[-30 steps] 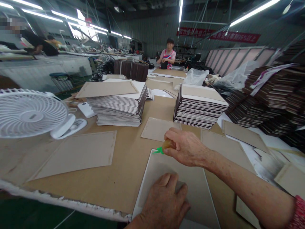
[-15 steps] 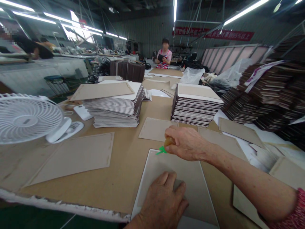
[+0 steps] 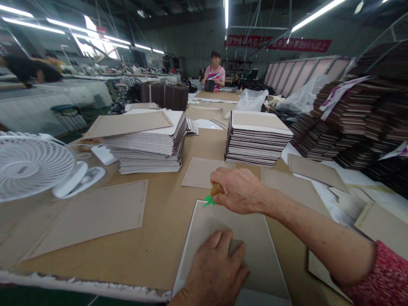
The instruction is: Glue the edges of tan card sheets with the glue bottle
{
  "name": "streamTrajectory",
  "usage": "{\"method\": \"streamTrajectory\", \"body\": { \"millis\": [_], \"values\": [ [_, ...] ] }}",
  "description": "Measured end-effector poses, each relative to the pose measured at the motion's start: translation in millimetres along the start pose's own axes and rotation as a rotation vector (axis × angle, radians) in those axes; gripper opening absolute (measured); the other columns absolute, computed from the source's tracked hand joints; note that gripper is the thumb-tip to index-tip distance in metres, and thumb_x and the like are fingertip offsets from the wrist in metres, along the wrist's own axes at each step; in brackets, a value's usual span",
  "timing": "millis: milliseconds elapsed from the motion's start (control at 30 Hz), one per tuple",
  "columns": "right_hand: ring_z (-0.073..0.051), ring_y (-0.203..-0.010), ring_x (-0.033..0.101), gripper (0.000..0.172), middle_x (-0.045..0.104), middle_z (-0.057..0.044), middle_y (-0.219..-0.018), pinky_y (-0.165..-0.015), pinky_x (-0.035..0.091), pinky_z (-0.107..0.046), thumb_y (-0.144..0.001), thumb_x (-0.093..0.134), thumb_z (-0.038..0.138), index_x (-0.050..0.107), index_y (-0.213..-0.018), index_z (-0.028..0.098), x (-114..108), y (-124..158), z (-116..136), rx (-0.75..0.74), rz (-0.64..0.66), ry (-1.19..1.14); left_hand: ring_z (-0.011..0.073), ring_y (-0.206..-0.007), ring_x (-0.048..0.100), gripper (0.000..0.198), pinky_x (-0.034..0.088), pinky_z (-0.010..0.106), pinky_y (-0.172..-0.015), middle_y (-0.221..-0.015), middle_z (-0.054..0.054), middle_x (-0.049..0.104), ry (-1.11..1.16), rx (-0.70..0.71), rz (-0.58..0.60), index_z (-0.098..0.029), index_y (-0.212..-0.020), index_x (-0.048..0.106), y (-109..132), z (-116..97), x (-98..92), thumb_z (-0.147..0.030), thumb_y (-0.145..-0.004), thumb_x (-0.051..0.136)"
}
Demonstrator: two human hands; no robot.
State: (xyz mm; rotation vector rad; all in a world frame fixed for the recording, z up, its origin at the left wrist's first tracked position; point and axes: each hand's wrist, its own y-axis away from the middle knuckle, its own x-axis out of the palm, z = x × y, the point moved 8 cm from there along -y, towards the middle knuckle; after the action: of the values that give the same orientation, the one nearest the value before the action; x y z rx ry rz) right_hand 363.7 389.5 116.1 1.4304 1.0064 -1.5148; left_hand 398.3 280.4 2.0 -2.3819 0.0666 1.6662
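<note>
A greyish-beige board [image 3: 255, 250] with a thin white border lies on the table before me. My left hand [image 3: 218, 263] rests on its middle, palm down, fingers somewhat bent and thumb apart, partly covering a small grey patch. My right hand [image 3: 237, 189] is closed around the rounded amber-brown handle [image 3: 216, 189] of a small tool. Bright green strands [image 3: 209, 200] stick out at the tool's lower end, beside the board's far left corner. Its working tip is hidden, so the exact kind of tool cannot be told.
Stacked white-edged panels [image 3: 149, 146] stand at the far left, with another stack [image 3: 258, 138] at the far right. A white fan [image 3: 35, 165] occupies the left side. Loose boards [image 3: 95, 212] lie around. Dark bundles [image 3: 347, 114] rise at right; a co-worker [image 3: 214, 74] is across the table.
The whole view has shifted slightly. My right hand and tool are a little closer to the board's far left corner; my left hand stays put. The co-worker's dark item is lower.
</note>
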Motion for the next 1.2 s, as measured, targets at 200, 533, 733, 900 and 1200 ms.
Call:
{"method": "streamTrajectory", "body": {
  "millis": [200, 533, 733, 900, 1200],
  "values": [
    [-0.019, -0.077, 0.059, 0.016, 0.065, -0.005, -0.097, -0.055, 0.028, -0.029, -0.084, 0.056, 0.033, 0.056, -0.092, 0.019, -3.4, 1.5, 0.8, 0.002, 0.002, 0.009, 0.0276, -0.109, 0.052, 0.036, 0.05, 0.041, -0.091, -0.121, 0.013, 0.058, -0.016, 0.014, -0.012, -0.023, -0.121, 0.06, -0.3, -1.8, -0.3, -0.043, -0.091, 0.055],
    [-0.019, -0.074, 0.059, 0.014, 0.065, -0.005, -0.094, -0.053, 0.025, -0.028, -0.083, 0.055, 0.031, 0.056, -0.091, 0.019, -2.5, 4.3, -2.9, 0.008, -0.004, 0.015, 0.0277, -0.108, 0.052, 0.037, 0.05, 0.042, -0.091, -0.121, 0.012, 0.058, -0.02, 0.018, -0.025, -0.024, -0.121, 0.061, -0.8, -1.3, -1.8, -0.043, -0.09, 0.056],
    [-0.019, -0.078, 0.06, 0.019, 0.065, -0.004, -0.098, -0.053, 0.027, -0.029, -0.085, 0.055, 0.035, 0.056, -0.096, 0.02, -2.5, 2.8, 0.1, 0.008, -0.018, 0.014, 0.0272, -0.107, 0.052, 0.035, 0.051, 0.041, -0.09, -0.118, 0.013, 0.059, -0.031, 0.028, -0.039, -0.023, -0.12, 0.062, 0.1, -3.1, -2.1, -0.041, -0.091, 0.056],
    [-0.019, -0.075, 0.06, 0.013, 0.065, -0.005, -0.095, -0.053, 0.025, -0.029, -0.085, 0.053, 0.03, 0.056, -0.091, 0.019, -1.8, 6.2, -2.5, 0.014, -0.01, 0.024, 0.0276, -0.108, 0.052, 0.036, 0.05, 0.042, -0.092, -0.121, 0.013, 0.058, -0.018, 0.012, -0.013, -0.023, -0.121, 0.061, 0.9, -2.8, -0.8, -0.042, -0.09, 0.056],
    [-0.018, -0.071, 0.059, 0.013, 0.065, -0.004, -0.086, -0.051, 0.022, -0.028, -0.082, 0.059, 0.032, 0.055, -0.085, 0.019, -7.2, 28.9, -25.4, 0.107, 0.076, 0.053, 0.0272, -0.108, 0.052, 0.036, 0.05, 0.041, -0.091, -0.119, 0.013, 0.059, -0.061, 0.035, -0.026, -0.023, -0.121, 0.062, 0.4, -5.2, -3.7, -0.043, -0.092, 0.053]
  ]
}}
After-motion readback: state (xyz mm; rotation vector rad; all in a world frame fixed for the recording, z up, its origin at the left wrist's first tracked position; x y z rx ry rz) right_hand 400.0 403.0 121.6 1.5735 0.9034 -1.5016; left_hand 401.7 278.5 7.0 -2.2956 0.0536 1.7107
